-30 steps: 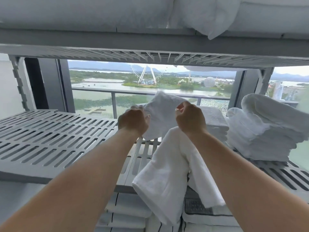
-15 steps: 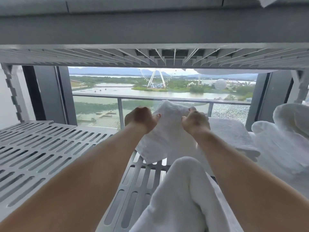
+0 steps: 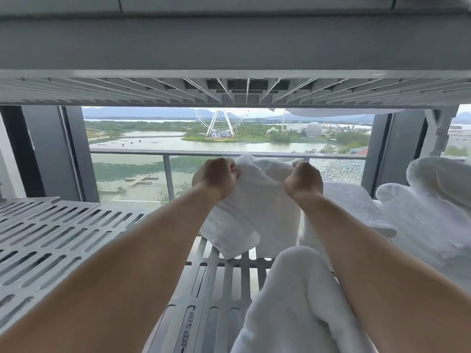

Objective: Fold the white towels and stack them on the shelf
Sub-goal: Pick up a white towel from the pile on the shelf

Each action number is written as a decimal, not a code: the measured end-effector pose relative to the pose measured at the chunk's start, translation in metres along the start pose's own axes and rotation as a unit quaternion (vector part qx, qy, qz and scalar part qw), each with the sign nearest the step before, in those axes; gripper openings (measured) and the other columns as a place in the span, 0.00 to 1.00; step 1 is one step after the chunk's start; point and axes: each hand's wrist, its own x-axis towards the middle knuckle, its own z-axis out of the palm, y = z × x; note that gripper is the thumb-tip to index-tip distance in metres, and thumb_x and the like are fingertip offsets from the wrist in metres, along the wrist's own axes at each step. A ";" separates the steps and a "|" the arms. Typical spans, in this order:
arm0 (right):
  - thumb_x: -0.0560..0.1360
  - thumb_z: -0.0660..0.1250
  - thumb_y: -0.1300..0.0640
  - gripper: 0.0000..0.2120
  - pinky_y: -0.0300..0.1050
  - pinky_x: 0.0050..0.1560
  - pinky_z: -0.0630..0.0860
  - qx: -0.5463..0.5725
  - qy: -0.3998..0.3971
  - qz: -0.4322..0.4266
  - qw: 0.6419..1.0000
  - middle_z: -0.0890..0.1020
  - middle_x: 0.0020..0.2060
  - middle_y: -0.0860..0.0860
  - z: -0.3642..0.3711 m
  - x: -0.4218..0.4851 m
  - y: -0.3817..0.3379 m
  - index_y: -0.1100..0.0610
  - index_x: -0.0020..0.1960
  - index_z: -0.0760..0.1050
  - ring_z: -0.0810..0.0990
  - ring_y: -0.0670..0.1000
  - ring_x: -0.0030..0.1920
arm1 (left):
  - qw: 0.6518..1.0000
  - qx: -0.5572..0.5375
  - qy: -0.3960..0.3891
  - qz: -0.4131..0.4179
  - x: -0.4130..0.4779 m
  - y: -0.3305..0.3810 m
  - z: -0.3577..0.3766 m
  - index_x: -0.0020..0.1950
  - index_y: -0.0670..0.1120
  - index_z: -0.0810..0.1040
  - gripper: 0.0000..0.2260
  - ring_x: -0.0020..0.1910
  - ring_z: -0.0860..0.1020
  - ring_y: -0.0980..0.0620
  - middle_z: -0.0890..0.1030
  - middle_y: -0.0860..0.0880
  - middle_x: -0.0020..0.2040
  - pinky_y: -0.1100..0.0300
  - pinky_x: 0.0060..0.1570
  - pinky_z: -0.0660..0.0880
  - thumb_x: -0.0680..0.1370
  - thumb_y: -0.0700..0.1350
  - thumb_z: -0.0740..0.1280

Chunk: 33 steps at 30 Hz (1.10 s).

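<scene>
You are in the middle of a fold, not yet at the stacking. Your left grip and your right grip are both clenched on the top edge of a white terry-cloth towel, held apart with the edge stretched between them. The towel hangs from that edge over the pale grey slotted plastic shelf, its lower corner touching the slats or just above them (I cannot tell which). A long white length of cloth runs under your right forearm toward you. It looks like the rest of the same towel, though the join is hidden.

I judge the next move to be laying the held part flat on the slats and bringing the trailing length over it so the edges meet. That calls for both grips to travel together and level, or the fold will skew.

The towel looks thick, soft and limp, with a woven band near its lower end, so it will probably sag rather than hold a crease. To your right a folded white towel stack sits on the shelf, with a looser heap of white towels just beside it. The stack is the likely place for this one.
</scene>
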 end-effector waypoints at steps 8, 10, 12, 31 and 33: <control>0.71 0.60 0.69 0.24 0.42 0.61 0.70 0.043 0.104 -0.131 0.985 0.80 0.58 0.57 -0.036 -0.047 -0.098 0.58 0.66 0.75 0.77 0.56 0.61 | 0.987 -0.096 0.123 -0.038 -0.004 -0.058 -0.050 0.55 0.44 0.77 0.10 0.54 0.80 0.37 0.83 0.39 0.52 0.54 0.44 0.67 0.83 0.49 0.61; 0.72 0.60 0.68 0.23 0.43 0.61 0.70 0.041 0.113 -0.154 0.981 0.79 0.59 0.56 -0.034 -0.066 -0.121 0.56 0.66 0.75 0.77 0.56 0.60 | 0.985 -0.098 0.129 -0.052 -0.008 -0.079 -0.064 0.56 0.44 0.77 0.11 0.55 0.80 0.37 0.83 0.39 0.53 0.53 0.44 0.67 0.83 0.50 0.61; 0.74 0.60 0.67 0.21 0.45 0.59 0.72 0.041 0.121 -0.181 0.975 0.78 0.59 0.56 -0.029 -0.086 -0.138 0.56 0.65 0.74 0.78 0.57 0.59 | 0.986 -0.096 0.127 -0.054 -0.014 -0.099 -0.077 0.56 0.44 0.77 0.11 0.54 0.80 0.37 0.83 0.39 0.52 0.53 0.44 0.68 0.83 0.50 0.60; 0.74 0.62 0.63 0.13 0.49 0.53 0.76 0.057 0.133 -0.267 0.953 0.79 0.54 0.51 -0.025 -0.210 -0.212 0.53 0.57 0.76 0.79 0.53 0.52 | 0.987 -0.074 0.121 -0.073 -0.094 -0.186 -0.127 0.58 0.44 0.77 0.14 0.51 0.80 0.38 0.82 0.41 0.48 0.54 0.44 0.69 0.83 0.51 0.57; 0.73 0.62 0.61 0.12 0.47 0.50 0.76 0.085 0.131 -0.266 0.951 0.80 0.53 0.49 -0.035 -0.217 -0.214 0.51 0.55 0.77 0.79 0.51 0.50 | 0.986 -0.070 0.131 -0.080 -0.101 -0.184 -0.138 0.58 0.45 0.77 0.14 0.52 0.79 0.38 0.82 0.41 0.50 0.53 0.45 0.69 0.82 0.52 0.59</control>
